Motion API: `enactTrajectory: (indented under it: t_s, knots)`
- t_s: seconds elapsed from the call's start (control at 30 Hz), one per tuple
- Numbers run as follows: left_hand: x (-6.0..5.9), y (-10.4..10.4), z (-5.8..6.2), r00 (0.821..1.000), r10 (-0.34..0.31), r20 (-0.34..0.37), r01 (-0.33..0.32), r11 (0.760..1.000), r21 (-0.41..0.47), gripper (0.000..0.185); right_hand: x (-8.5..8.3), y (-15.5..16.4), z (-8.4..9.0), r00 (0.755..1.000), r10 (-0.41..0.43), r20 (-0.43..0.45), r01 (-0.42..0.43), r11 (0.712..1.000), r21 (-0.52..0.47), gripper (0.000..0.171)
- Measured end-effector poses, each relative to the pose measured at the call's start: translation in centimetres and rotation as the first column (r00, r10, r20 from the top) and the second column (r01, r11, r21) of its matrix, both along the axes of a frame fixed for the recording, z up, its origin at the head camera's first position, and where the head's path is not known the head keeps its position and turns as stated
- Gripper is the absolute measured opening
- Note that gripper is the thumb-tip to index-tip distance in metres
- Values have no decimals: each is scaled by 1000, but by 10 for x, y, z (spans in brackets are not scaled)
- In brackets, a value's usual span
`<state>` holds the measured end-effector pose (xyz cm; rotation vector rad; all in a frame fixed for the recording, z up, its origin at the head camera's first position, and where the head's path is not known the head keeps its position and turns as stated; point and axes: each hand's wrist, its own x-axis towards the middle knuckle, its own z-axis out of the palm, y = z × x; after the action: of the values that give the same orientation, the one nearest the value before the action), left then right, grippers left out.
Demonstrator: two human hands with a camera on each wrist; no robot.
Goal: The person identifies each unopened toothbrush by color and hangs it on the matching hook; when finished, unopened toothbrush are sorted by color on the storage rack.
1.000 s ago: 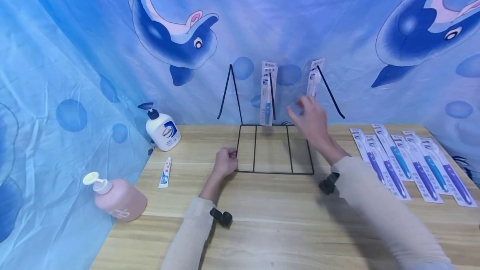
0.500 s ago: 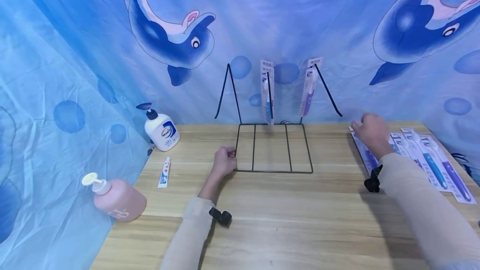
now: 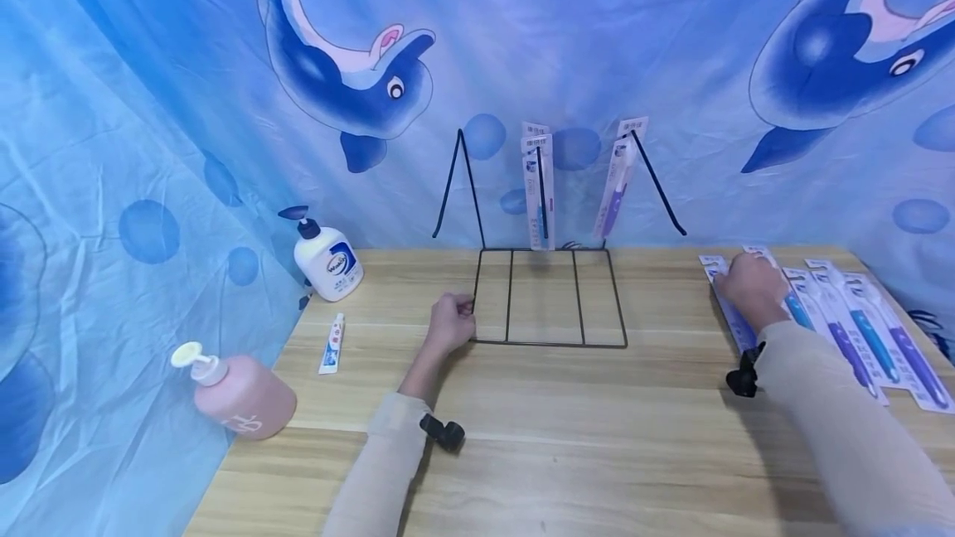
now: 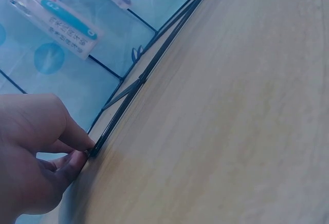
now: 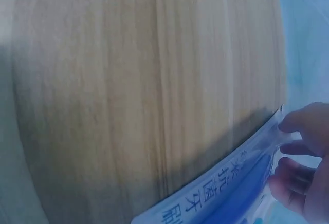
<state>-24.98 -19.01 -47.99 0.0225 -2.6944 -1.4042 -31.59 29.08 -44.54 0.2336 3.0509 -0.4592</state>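
Note:
My left hand [image 3: 451, 321] pinches the left edge of a black wire display rack [image 3: 548, 345] between thumb and fingers; the left wrist view shows the fingertips on the wire [image 4: 123, 100]. At the right, my right hand [image 3: 753, 284] is over the upper part of a packaged purple toothbrush [image 3: 734, 326]. In the right wrist view its fingers curl about the clear pack [image 5: 221, 193], which lies on the table. Several packaged toothbrushes [image 3: 537, 222] hang from the rack's middle hook, and packaged toothbrushes with a purple one in front [image 3: 615, 197] hang from the right hook. The left hook [image 3: 448, 181] carries nothing.
More packaged toothbrushes [image 3: 873, 338] overlap on the wooden table [image 3: 552, 454] to the right. Left of the rack are a white pump bottle [image 3: 328, 259], a toothpaste tube [image 3: 332, 344] and a pink pump bottle [image 3: 246, 400]. A blue dolphin curtain [image 3: 582, 23] stands behind.
My right hand has moved from the right hook, where the purple toothbrush now hangs uncovered, to the toothbrushes on the table. The hanging packs have swung slightly. My left hand stays on the rack.

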Motion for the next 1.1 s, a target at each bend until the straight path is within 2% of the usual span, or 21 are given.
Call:
enactTrajectory:
  t_s: [0.17,0.3,0.4,0.53,0.7,0.77,0.83,1.0,1.03,1.1]
  knots:
    - [1,3,-1,1000,-7,16,7,1000,11,47,7,3,11,999,12,-52,-14,999,-37,31]
    - [1,6,-2,1000,-22,20,22,1000,18,47,13,6,28,991,30,-134,-42,995,-87,29]
    - [1,6,-2,1000,-19,-4,19,1000,-2,45,16,5,40,975,44,-216,-72,990,-120,29]
    - [1,6,-1,1000,-9,-21,8,1000,-27,43,20,-4,60,932,56,-357,-109,985,-132,29]
    - [2,4,0,1000,-3,-16,3,1000,-31,43,42,-25,90,846,94,-525,-175,979,-106,30]
    - [2,3,0,1000,-2,-20,2,1000,-27,44,56,-35,104,802,114,-586,-202,976,-86,30]
    - [2,2,0,1000,1,-31,-2,1000,-31,44,71,-45,118,737,142,-661,-239,969,-58,30]
    - [1,0,-2,999,0,-43,-1,1000,-29,43,107,-63,141,497,224,-838,-350,936,42,22]
    - [2,0,-2,999,-1,-39,0,1000,-25,43,115,-66,144,459,231,-858,-364,930,56,21]
    - [2,0,-2,999,-7,-39,7,1000,-20,44,128,-72,149,406,244,-881,-389,918,75,23]
